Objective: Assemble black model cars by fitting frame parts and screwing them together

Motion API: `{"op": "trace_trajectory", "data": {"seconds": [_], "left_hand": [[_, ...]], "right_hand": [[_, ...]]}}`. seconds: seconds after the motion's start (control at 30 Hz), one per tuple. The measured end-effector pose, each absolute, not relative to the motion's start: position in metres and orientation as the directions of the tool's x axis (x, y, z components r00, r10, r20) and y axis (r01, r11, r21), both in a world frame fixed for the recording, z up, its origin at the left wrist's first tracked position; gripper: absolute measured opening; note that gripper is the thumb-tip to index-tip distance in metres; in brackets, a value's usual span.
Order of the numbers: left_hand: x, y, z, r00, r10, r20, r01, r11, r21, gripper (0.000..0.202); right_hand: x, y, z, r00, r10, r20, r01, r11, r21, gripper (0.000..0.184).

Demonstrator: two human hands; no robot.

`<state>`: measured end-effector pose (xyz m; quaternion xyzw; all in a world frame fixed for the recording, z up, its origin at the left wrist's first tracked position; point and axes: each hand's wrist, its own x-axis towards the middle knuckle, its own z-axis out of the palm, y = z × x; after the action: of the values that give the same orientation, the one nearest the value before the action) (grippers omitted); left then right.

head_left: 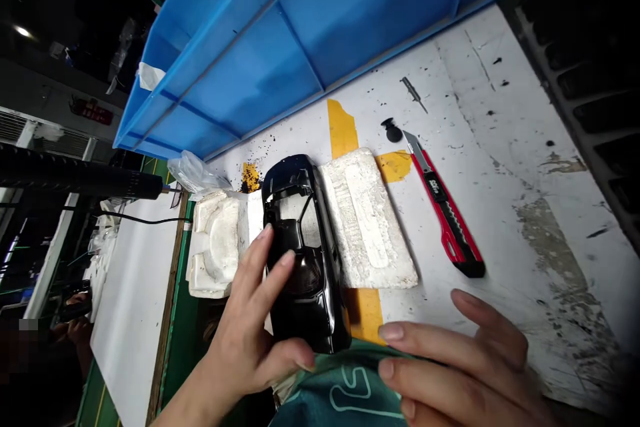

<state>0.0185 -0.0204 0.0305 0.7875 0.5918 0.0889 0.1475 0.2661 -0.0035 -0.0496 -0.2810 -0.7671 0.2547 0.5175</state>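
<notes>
A glossy black toy car body shell (pixel 305 240) lies lengthwise across a white foam cradle (pixel 370 220) on the worn white bench. My left hand (pixel 250 327) grips the shell, fingers laid over its roof and thumb pressed at its near end. My right hand (pixel 450 360) hovers at the bottom right with fingers stretched out and apart, holding nothing, just beside the near end of the shell.
A red utility knife (pixel 447 210) with its blade out lies right of the foam. A small black round part (pixel 393 130) and a thin metal pin (pixel 414 93) lie beyond it. A big blue plastic bin (pixel 300 33) stands at the back. A black hot-air gun (pixel 80 180) juts in from the left.
</notes>
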Motion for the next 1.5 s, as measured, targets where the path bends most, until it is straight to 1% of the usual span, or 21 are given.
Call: {"op": "trace_trajectory", "data": {"seconds": [0.07,0.1,0.13,0.2,0.27,0.3,0.33,0.43,0.5,0.57,0.63,0.7,0.83,0.93,1.03,1.1,1.17,1.27,1.37,1.43,1.5], "left_hand": [[0.016,-0.025,0.021,0.053,0.998,0.041,0.827,-0.067,0.558,0.074],[0.015,-0.026,0.017,-0.057,0.998,0.032,0.765,0.023,0.644,0.068],[0.014,-0.026,0.013,-0.131,0.991,0.002,0.708,0.092,0.700,0.062],[0.010,-0.023,0.007,-0.161,0.984,-0.076,0.653,0.164,0.739,0.051],[0.006,-0.021,0.004,-0.113,0.988,-0.103,0.644,0.152,0.750,0.046],[0.004,-0.021,0.003,-0.092,0.992,-0.092,0.640,0.129,0.758,0.045],[0.001,-0.021,0.002,-0.078,0.994,-0.079,0.634,0.110,0.765,0.047],[-0.003,-0.025,-0.001,-0.047,0.996,-0.080,0.649,0.091,0.755,0.054],[-0.004,-0.027,-0.003,-0.038,0.995,-0.091,0.671,0.093,0.736,0.055],[-0.003,-0.028,-0.005,-0.041,0.997,-0.069,0.664,0.079,0.743,0.052],[-0.002,-0.027,-0.006,-0.050,0.999,-0.019,0.633,0.047,0.773,0.048],[0.000,-0.026,-0.008,-0.072,0.997,0.010,0.599,0.035,0.800,0.048],[0.001,-0.026,-0.011,-0.119,0.992,0.029,0.568,0.044,0.822,0.059],[0.005,-0.028,-0.017,-0.122,0.988,0.094,0.610,0.000,0.792,0.061],[0.014,-0.028,-0.023,-0.159,0.961,0.226,0.706,-0.050,0.707,0.059],[0.019,-0.026,-0.025,-0.171,0.933,0.318,0.760,-0.081,0.645,0.059],[0.019,-0.027,-0.025,-0.152,0.916,0.370,0.778,-0.120,0.617,0.059],[0.010,-0.035,-0.025,-0.089,0.909,0.407,0.752,-0.207,0.626,0.058],[0.001,-0.046,-0.029,-0.009,0.903,0.429,0.744,-0.281,0.606,0.057],[-0.001,-0.051,-0.034,0.029,0.895,0.445,0.745,-0.316,0.587,0.061],[-0.001,-0.052,-0.039,0.047,0.887,0.459,0.741,-0.339,0.580,0.066]], "right_hand": [[0.264,0.003,-0.043,-0.313,0.725,0.614,0.160,0.677,-0.718,0.022],[0.263,0.007,-0.040,-0.324,0.745,0.583,0.161,0.650,-0.742,0.024],[0.261,0.011,-0.035,-0.345,0.765,0.544,0.172,0.622,-0.764,0.026],[0.257,0.021,-0.026,-0.409,0.784,0.467,0.226,0.583,-0.781,0.023],[0.252,0.035,-0.016,-0.448,0.792,0.414,0.290,0.567,-0.771,0.016],[0.249,0.044,-0.011,-0.466,0.784,0.410,0.315,0.581,-0.751,0.018],[0.246,0.054,-0.007,-0.487,0.770,0.413,0.336,0.601,-0.725,0.026],[0.234,0.087,0.006,-0.624,0.684,0.378,0.366,0.684,-0.631,0.051],[0.223,0.108,0.014,-0.745,0.600,0.290,0.371,0.735,-0.568,0.062],[0.211,0.124,0.022,-0.831,0.522,0.190,0.372,0.777,-0.507,0.068],[0.200,0.133,0.026,-0.871,0.478,0.114,0.378,0.799,-0.467,0.069],[0.191,0.138,0.029,-0.883,0.470,0.015,0.410,0.786,-0.463,0.069],[0.180,0.140,0.035,-0.829,0.489,-0.271,0.555,0.662,-0.503,0.071],[0.176,0.137,0.041,-0.772,0.500,-0.392,0.633,0.551,-0.543,0.061],[0.174,0.132,0.044,-0.744,0.527,-0.410,0.657,0.471,-0.588,0.052],[0.174,0.128,0.043,-0.738,0.548,-0.393,0.655,0.444,-0.611,0.048],[0.175,0.127,0.042,-0.732,0.559,-0.390,0.656,0.426,-0.622,0.047],[0.174,0.129,0.043,-0.728,0.551,-0.408,0.665,0.421,-0.618,0.050],[0.174,0.133,0.046,-0.725,0.534,-0.435,0.673,0.414,-0.613,0.060],[0.174,0.133,0.047,-0.724,0.519,-0.455,0.673,0.385,-0.631,0.066],[0.174,0.132,0.046,-0.721,0.533,-0.442,0.667,0.363,-0.651,0.059]]}}
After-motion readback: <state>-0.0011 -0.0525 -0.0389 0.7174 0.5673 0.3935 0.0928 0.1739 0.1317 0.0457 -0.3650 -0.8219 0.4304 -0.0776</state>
